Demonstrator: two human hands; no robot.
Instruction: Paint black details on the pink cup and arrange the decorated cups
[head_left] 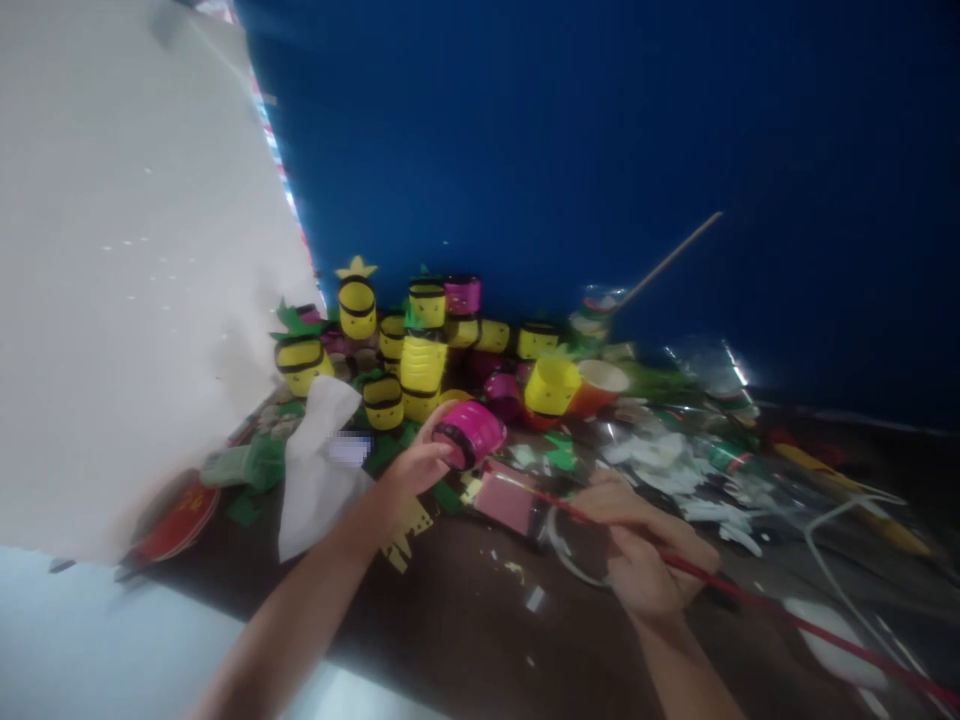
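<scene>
My left hand [424, 455] grips a magenta cup-shaped piece [480, 432] with a black band around one end, tilted on its side above the table. My right hand [645, 540] is closed on a long thin red stick [750, 597], which slants from the lower right toward the cup. Blur hides the stick's tip and whether it touches the cup. Just below the cup lies a pink sheet [506, 502]. Behind my left hand stand yellow cups with black bands, such as one with a star-shaped top [357, 308] and a plain yellow cup [553, 385].
White crumpled paper [319, 470] and a red round container [178, 522] lie at the left. White scraps [664, 460], a clear bottle [739, 465] and a yellow tool [851, 495] cover the right side. A blue wall [600, 130] rises behind.
</scene>
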